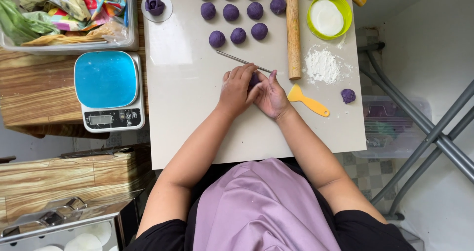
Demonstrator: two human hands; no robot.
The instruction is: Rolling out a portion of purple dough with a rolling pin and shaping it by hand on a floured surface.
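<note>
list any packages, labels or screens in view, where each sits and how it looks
Scale screen: small grey rectangle on the white front strip of the blue-topped kitchen scale, left of the table; too small to read.
Packets: crinkled, multicoloured wrappers in the clear bin, top left.
Leaf bag: clear plastic over green leaves, far left of that bin.
Right bin: clear plastic, under the table's right edge; contents blurred.

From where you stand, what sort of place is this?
Probably a home kitchen corner set up for pastry making. Rows of purple dough balls lie on a pale table, beside a wooden rolling pin, a flour pile and a blue-topped kitchen scale.
</note>
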